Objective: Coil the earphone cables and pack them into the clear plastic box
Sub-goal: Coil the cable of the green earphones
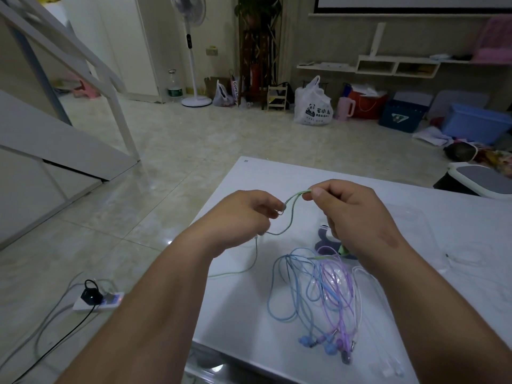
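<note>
Green earphone cable (293,199) pinched between both hands above the white table (277,176).

The left hand (243,214) pinches one end of a short span running up-right to the right hand (352,214), which pinches the other. Slack trails from the left hand over the table's left edge. The clear plastic box (415,210) is a faint outline towards the right edge.

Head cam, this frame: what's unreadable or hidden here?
Head view only:
1. The green cable, pinched by left hand and right hand: far end hidden behind the left forearm.
2. The clear plastic box: only faint outline on white table; open or lidded unclear.
3. The purple-white object: mostly covered by right hand.
4. The white cable: ends blurred near bottom edge.
</note>
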Demonstrator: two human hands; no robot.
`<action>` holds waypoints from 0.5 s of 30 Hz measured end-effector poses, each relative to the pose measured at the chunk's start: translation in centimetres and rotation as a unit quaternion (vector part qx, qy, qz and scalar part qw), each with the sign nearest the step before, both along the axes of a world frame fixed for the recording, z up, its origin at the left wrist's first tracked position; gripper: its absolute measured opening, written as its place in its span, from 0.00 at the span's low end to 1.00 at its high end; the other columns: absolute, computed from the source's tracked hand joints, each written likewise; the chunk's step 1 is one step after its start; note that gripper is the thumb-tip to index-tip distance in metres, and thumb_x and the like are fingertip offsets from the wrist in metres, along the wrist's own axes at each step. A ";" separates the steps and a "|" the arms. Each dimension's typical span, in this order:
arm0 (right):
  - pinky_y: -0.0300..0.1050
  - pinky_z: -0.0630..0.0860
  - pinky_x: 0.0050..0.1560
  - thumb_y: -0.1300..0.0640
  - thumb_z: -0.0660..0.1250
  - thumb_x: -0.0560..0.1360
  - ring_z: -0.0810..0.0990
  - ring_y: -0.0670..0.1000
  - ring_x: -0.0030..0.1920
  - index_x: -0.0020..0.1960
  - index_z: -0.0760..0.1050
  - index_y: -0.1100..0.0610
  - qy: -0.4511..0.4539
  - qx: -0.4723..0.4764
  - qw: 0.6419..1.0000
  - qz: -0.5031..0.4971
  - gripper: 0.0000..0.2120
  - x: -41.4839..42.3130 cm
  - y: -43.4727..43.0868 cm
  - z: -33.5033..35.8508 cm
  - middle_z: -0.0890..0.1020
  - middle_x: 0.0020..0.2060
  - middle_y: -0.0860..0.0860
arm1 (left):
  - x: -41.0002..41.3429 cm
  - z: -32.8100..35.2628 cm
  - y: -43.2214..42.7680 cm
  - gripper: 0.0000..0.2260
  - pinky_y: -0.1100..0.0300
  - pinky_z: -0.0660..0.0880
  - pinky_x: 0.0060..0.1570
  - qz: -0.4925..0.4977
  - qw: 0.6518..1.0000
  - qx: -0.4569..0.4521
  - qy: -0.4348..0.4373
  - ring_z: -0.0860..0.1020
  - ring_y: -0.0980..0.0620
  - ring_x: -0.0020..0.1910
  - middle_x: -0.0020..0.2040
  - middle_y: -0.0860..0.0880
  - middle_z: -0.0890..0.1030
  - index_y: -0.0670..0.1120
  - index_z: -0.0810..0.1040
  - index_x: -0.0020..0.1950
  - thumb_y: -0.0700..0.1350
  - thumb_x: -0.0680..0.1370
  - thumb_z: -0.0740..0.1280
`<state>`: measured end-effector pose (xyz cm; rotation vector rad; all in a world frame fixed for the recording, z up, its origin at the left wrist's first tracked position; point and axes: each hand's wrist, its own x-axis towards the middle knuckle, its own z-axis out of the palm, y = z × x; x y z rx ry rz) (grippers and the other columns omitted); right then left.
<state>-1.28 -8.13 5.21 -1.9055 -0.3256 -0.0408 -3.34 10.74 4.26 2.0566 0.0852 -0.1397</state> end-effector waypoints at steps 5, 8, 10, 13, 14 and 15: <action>0.37 0.62 0.32 0.55 0.62 0.81 0.70 0.37 0.23 0.46 0.81 0.53 0.018 0.027 0.999 -0.008 0.10 0.2 0.2 -0.3 0.72 0.20 0.34 | 0.1 -0.6 -0.9 0.17 0.61 0.73 0.33 0.014 0.998 0.051 -0.025 0.80 0.54 0.39 0.44 0.53 0.83 0.55 0.76 0.54 0.48 0.69 0.76; 0.39 0.62 0.33 0.55 0.62 0.80 0.69 0.39 0.23 0.45 0.82 0.53 0.023 0.039 0.999 -0.014 0.11 0.4 0.2 -0.6 0.72 0.20 0.35 | 0.4 -0.8 -1.4 0.22 0.59 0.72 0.34 0.073 0.995 0.004 -0.065 0.80 0.54 0.37 0.41 0.55 0.85 0.52 0.66 0.51 0.50 0.68 0.77; 0.39 0.62 0.33 0.54 0.62 0.80 0.68 0.40 0.24 0.44 0.82 0.54 0.028 0.043 0.999 -0.013 0.11 0.5 0.4 -0.6 0.72 0.20 0.35 | 0.5 -0.7 -1.8 0.21 0.57 0.74 0.41 0.078 0.993 -0.034 -0.087 0.82 0.53 0.43 0.41 0.54 0.86 0.49 0.64 0.49 0.46 0.69 0.77; 0.39 0.62 0.33 0.54 0.63 0.80 0.68 0.39 0.26 0.44 0.82 0.54 0.038 0.044 0.998 -0.011 0.11 0.5 0.4 -0.7 0.72 0.21 0.35 | 0.4 -0.6 -2.2 0.17 0.50 0.78 0.52 0.066 0.988 -0.079 -0.115 0.83 0.51 0.47 0.42 0.50 0.86 0.48 0.66 0.46 0.39 0.71 0.75; 0.39 0.62 0.33 0.54 0.63 0.80 0.67 0.40 0.26 0.44 0.82 0.53 0.042 0.045 0.998 -0.009 0.11 0.6 0.4 -0.7 0.72 0.21 0.35 | 0.4 -0.6 -2.3 0.16 0.49 0.78 0.51 0.066 0.987 -0.083 -0.122 0.83 0.50 0.46 0.41 0.49 0.85 0.48 0.67 0.46 0.38 0.72 0.74; 0.40 0.62 0.32 0.54 0.63 0.79 0.66 0.40 0.26 0.44 0.83 0.53 0.048 0.049 0.998 -0.006 0.11 0.6 0.3 -0.7 0.72 0.21 0.36 | 0.3 -0.5 -2.3 0.14 0.48 0.77 0.49 0.068 0.985 -0.086 -0.131 0.83 0.47 0.45 0.40 0.47 0.84 0.48 0.68 0.46 0.38 0.73 0.72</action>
